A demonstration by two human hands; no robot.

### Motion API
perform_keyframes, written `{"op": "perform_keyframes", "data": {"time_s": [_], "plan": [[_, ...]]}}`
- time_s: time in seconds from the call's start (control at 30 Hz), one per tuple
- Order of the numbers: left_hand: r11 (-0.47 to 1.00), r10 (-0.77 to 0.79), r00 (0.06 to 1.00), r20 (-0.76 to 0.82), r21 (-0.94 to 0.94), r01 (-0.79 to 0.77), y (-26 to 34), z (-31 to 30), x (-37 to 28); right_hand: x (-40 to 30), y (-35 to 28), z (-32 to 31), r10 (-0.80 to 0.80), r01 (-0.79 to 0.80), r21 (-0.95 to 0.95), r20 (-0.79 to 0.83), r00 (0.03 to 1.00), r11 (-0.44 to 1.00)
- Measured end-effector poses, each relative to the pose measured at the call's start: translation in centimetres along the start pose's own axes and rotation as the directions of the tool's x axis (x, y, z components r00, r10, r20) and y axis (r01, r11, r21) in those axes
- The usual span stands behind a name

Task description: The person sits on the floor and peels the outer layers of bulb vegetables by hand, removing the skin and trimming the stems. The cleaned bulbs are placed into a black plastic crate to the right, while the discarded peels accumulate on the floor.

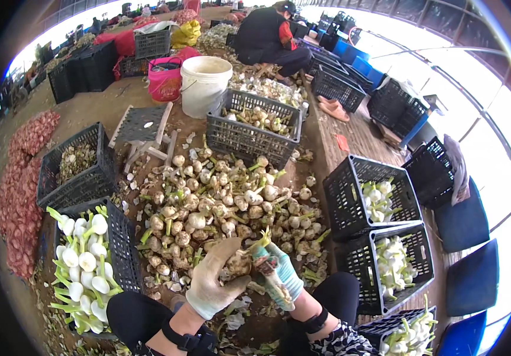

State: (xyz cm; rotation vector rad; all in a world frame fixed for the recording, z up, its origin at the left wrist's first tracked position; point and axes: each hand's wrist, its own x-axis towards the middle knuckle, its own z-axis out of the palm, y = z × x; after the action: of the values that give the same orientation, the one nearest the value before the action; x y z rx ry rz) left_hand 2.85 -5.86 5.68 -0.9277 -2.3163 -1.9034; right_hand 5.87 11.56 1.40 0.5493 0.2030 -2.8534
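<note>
My left hand (214,279), in a cream work glove, holds a dirt-covered garlic bulb (238,264) between thumb and fingers. Close beside it, my right hand (285,277), in a teal and white striped glove, is closed around a slim, stained tool (266,265); its blade cannot be made out. A yellow-green garlic stem (263,239) sticks up by the right fingertips. Beyond both hands spreads a heap of unpeeled garlic bulbs (211,200) with short stems, lying on the ground.
Peeled white garlic (87,261) fills a black crate (124,249) at left. More crates (348,200) with garlic line the right. Ahead are a crate of bulbs (253,138), a folding stool (142,127), and a white bucket (205,91). A person (262,35) sits farther back.
</note>
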Motion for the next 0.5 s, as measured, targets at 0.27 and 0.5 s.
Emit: {"op": "perform_keyframes", "data": {"time_s": [0.27,0.5], "plan": [[0.994,0.091,0.996,0.019,-0.06,-0.09,-0.6,-0.3,0.1,-1.9,0.3,2.5,-0.298,0.317,-0.713,0.157,0.942,0.625],[0.991,0.02,0.999,0.034,-0.136,-0.015,-0.6,-0.2,0.4,-2.2,-0.7,3.0,-0.231,0.247,-0.861,0.157,0.96,0.445]]}}
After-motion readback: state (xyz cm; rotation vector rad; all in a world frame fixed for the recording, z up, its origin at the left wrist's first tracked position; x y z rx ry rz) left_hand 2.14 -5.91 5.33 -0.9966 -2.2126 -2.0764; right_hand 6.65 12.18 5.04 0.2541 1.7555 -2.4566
